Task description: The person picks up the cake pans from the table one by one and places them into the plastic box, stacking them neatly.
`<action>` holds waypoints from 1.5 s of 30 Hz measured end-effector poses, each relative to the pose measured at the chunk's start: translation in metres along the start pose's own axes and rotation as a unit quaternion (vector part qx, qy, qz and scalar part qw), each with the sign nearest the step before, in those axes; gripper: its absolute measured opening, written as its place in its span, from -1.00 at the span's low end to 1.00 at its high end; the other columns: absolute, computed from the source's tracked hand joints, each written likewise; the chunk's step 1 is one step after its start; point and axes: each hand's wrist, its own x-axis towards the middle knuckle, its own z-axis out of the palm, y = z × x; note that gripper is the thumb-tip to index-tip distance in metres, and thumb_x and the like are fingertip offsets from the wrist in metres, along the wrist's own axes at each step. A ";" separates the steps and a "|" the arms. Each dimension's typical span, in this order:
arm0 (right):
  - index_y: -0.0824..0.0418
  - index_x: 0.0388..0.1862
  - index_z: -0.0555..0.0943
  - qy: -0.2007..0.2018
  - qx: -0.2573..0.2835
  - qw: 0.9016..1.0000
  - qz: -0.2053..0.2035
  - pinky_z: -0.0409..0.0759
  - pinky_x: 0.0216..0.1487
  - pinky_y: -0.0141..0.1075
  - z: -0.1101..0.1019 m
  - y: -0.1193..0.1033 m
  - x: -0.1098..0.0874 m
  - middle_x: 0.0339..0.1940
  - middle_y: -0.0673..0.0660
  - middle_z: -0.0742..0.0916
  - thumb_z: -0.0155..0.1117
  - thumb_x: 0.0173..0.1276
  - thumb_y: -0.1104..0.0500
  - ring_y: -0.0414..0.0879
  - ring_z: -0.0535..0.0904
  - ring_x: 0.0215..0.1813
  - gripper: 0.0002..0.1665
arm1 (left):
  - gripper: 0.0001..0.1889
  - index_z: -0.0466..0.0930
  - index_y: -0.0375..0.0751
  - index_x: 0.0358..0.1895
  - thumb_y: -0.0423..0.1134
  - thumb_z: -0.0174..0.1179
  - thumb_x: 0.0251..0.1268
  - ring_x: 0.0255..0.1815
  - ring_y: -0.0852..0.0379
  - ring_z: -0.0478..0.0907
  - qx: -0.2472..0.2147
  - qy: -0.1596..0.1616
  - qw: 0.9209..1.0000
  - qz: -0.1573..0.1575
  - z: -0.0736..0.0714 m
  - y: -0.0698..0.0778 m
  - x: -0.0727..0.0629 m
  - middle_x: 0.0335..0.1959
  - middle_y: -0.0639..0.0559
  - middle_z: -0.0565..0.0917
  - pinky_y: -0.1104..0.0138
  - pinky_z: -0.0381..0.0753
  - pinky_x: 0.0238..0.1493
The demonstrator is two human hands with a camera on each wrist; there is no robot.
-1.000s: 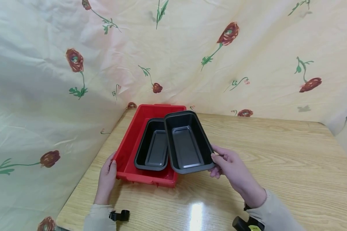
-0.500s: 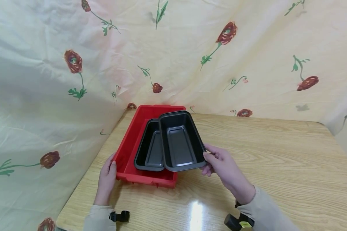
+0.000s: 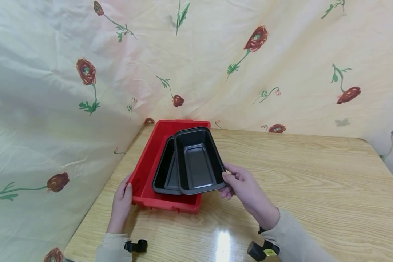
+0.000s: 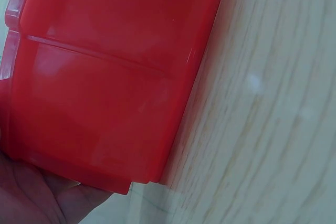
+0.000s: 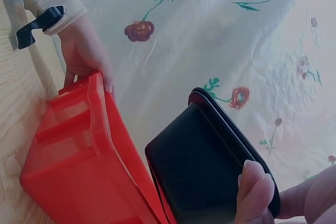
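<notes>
A red plastic bin [image 3: 144,163] stands on the table, and my left hand [image 3: 122,200] grips its near left corner by the rim. Inside the bin lies a dark loaf pan [image 3: 165,169], partly covered by a second dark loaf pan [image 3: 199,163]. My right hand [image 3: 243,187] pinches the near right corner of that upper pan, thumb on the rim and fingers beneath. In the right wrist view the upper pan [image 5: 194,166] is tilted and overlaps the bin's side wall. The left wrist view shows the bin's outer wall [image 4: 105,103] with my left hand [image 4: 42,195] at its edge.
The wooden table [image 3: 298,174] stretches to the right of the bin. A flowered cloth [image 3: 209,65] hangs behind the table and along its left side. Dark camera straps [image 3: 135,246] are on both wrists.
My right hand has carried the upper loaf pan leftward over the bin, so it covers more of the lower pan. The left hand and the bin have stayed in place.
</notes>
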 end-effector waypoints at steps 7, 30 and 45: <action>0.43 0.47 0.19 -0.001 0.003 1.000 0.011 0.58 -0.45 -0.38 0.007 -0.001 0.004 -0.43 0.23 0.71 -0.07 0.55 0.30 -0.14 0.60 -0.54 -0.44 | -0.51 0.14 -0.14 0.51 -0.17 -0.24 0.61 0.33 -0.15 0.29 -0.003 -0.001 1.000 0.000 -0.001 -0.001 0.000 0.44 -0.20 0.27 -0.04 0.38 0.26; 0.35 0.45 0.29 0.006 0.021 1.000 0.016 0.61 -0.45 -0.38 0.035 0.014 0.020 -0.32 0.33 0.74 -0.05 0.52 0.33 -0.11 0.64 -0.56 -0.46 | -0.52 0.17 -0.15 0.50 -0.20 -0.22 0.60 0.32 -0.15 0.30 -0.015 0.012 1.000 0.013 0.003 -0.012 -0.003 0.42 -0.20 0.29 -0.05 0.36 0.26; 0.36 0.43 0.30 -0.009 0.032 0.999 0.013 0.64 -0.47 -0.35 0.048 0.026 0.031 -0.33 0.36 0.74 -0.02 0.50 0.34 -0.10 0.67 -0.56 -0.46 | -0.53 0.18 -0.26 0.48 -0.26 -0.22 0.60 0.30 -0.19 0.30 -0.013 0.012 0.999 0.036 0.002 -0.014 -0.003 0.40 -0.28 0.29 -0.09 0.35 0.26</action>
